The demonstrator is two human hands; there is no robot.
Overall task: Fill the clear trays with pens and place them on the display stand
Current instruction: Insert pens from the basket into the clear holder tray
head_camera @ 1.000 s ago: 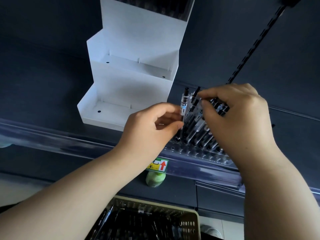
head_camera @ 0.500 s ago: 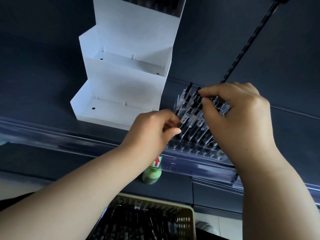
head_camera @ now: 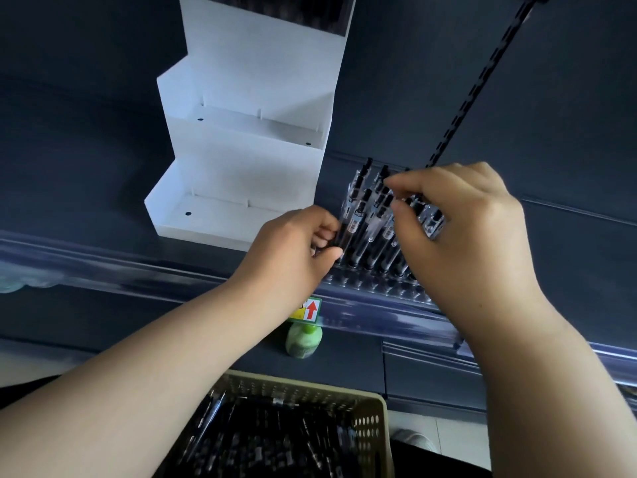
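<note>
Since a second ago the left hand (head_camera: 296, 250) has lowered its pen (head_camera: 350, 225) into the clear tray (head_camera: 379, 286), thumb and forefinger still pinching the barrel. Right hand (head_camera: 458, 229) is gripping the tops of the standing pens (head_camera: 382, 215). Tray is sitting on the shelf edge, white display stand (head_camera: 248, 157) at ten o'clock, pen basket (head_camera: 375, 412) at six.

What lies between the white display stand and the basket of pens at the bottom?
In the head view, between the display stand and the basket run the clear shelf-edge strip, the left hand and a green bottle.
</note>
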